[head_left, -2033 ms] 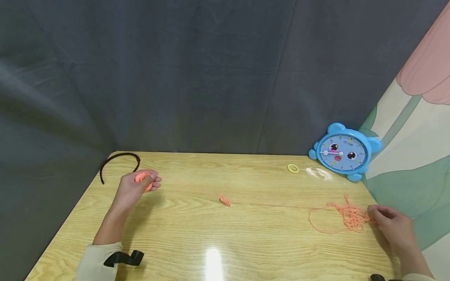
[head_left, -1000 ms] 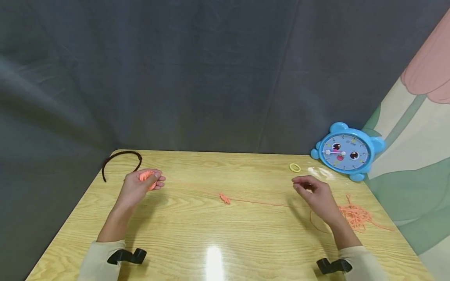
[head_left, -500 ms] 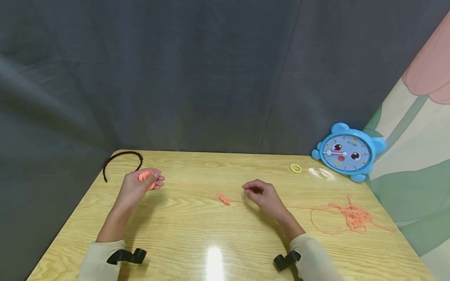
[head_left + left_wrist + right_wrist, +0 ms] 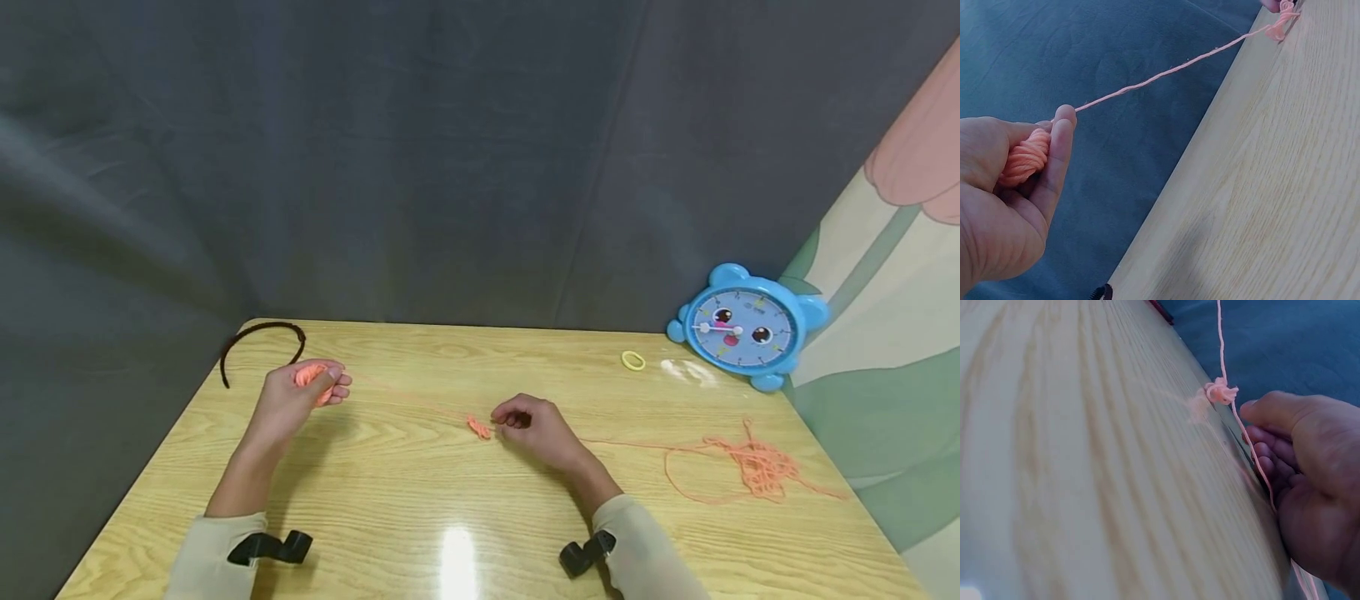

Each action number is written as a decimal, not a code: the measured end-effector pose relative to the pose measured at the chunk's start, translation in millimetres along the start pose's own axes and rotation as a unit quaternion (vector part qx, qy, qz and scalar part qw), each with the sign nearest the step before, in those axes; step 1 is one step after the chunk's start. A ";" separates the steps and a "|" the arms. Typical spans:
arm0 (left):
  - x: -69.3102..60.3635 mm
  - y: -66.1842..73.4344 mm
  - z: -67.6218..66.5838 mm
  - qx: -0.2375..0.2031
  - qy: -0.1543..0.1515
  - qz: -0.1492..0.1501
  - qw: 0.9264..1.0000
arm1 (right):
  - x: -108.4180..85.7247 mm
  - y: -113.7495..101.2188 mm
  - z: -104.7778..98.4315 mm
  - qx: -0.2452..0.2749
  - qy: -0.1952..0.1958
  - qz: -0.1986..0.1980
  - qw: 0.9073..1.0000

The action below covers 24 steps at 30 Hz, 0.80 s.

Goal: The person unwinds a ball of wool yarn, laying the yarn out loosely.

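Note:
A small wound ball of coral yarn (image 4: 309,377) is held in my left hand (image 4: 287,404), raised above the table's left side. From its fingertips a yarn strand (image 4: 1166,74) stretches to a small tangled clump of yarn (image 4: 478,428) near the table's middle. Just right of that clump is my right hand (image 4: 545,435), thumb and fingers loosely curved. In the right wrist view the clump (image 4: 1221,392) lies just beyond the thumb tip, and the strand crosses in front of the fingers without being pinched. More strand runs rightward to a loose yarn heap (image 4: 761,467).
A dark curved headband-like hoop (image 4: 262,325) lies at the far left, behind the left hand. A yellow ring (image 4: 633,360) sits near the back edge. The blue bear-shaped clock (image 4: 742,327) leans at the back right corner. A dark curtain (image 4: 450,167) hangs behind the table (image 4: 405,517).
My right hand has left the loose heap at the right and moved leftward to beside the small yarn clump. My left hand stays nearly in place, still holding the ball.

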State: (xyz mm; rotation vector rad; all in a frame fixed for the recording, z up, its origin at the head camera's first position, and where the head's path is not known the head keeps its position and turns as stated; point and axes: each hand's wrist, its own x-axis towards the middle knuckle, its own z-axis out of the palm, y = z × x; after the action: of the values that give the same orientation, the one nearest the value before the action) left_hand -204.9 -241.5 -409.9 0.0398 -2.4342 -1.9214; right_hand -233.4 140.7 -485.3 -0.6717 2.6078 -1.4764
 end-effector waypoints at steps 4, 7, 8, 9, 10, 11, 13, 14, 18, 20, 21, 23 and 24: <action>-0.4 -0.4 -0.3 0.000 0.000 0.000 1.000 | 0.0 1.6 1.7 -0.019 -0.006 0.000 1.000; -0.9 -1.2 -0.9 0.002 0.000 -0.001 1.000 | 0.3 1.7 2.4 -0.028 -0.007 -0.011 1.000; -1.1 -1.2 -0.9 0.002 0.001 -0.001 1.000 | 0.4 2.3 2.8 -0.032 -0.006 -0.016 0.999; -1.0 -1.3 -0.9 0.003 0.000 -0.001 1.000 | 0.5 2.0 2.9 -0.036 -0.005 -0.019 0.999; -0.8 -1.5 -0.9 0.003 0.000 0.000 1.000 | 0.5 1.9 3.1 -0.042 -0.002 -0.022 0.999; -0.8 -1.5 -0.8 0.004 -0.002 0.001 1.000 | 0.6 2.0 3.3 -0.047 0.000 -0.023 0.999; -0.2 -1.5 -0.6 0.005 -0.003 0.001 1.000 | 0.7 2.2 3.8 -0.057 0.004 -0.028 0.998; -0.2 -1.2 -0.5 0.004 -0.003 0.001 1.000 | 0.7 2.2 4.1 -0.062 0.006 -0.031 0.998; -0.6 -0.3 -0.3 0.006 -0.002 0.001 1.000 | 0.5 1.6 5.4 -0.071 0.010 -0.042 0.997; -1.4 0.9 -0.1 0.006 0.000 0.001 1.000 | -0.1 0.9 5.7 -0.069 0.011 -0.038 0.997; -1.7 1.2 -0.1 0.006 0.002 0.000 1.000 | -0.4 0.4 5.6 -0.064 0.013 -0.033 0.997; -2.4 1.8 -0.1 0.005 0.003 0.000 1.000 | -1.5 -1.4 4.0 -0.047 0.018 -0.017 0.999; -2.4 2.0 -0.3 0.004 0.004 0.000 1.000 | -2.1 -3.0 2.2 -0.034 0.020 -0.010 0.999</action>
State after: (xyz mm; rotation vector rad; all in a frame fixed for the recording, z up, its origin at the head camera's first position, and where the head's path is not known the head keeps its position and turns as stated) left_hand -202.4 -241.2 -407.9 0.0479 -2.4382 -1.9083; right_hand -229.9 138.5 -484.2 -0.6837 2.7001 -1.4250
